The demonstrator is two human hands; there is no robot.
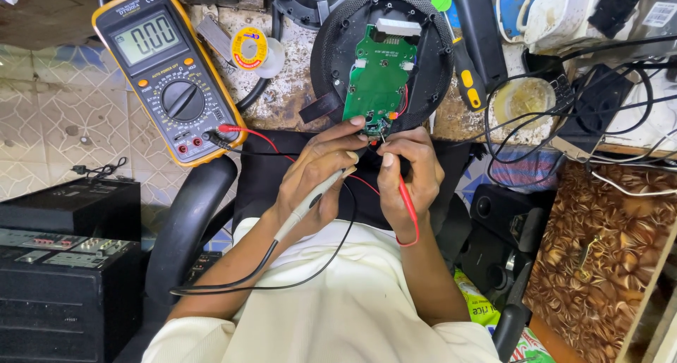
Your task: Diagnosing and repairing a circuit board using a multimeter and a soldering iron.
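At the centre of the frame the left hand is curled shut around a grey probe, pen-fashion, and the right hand pinches a red probe the same way. Both tips meet at the lower edge of a green circuit board, though the exact contact points are too small to make out. The board sits inside a round black shell in the upper middle.

The board looks light, thin and stiff, with small fragile parts and fine wires, so it is best held by its edges or by the shell's rim. The probes are slim and light, and their leads may tug.

A yellow-cased meter lies at the upper left, its leads trailing to the hands. The worn, stained bench is crowded: a solder reel, a screwdriver and tangled cables at the upper right. Black boxes stand at the lower left over a patterned tile floor.
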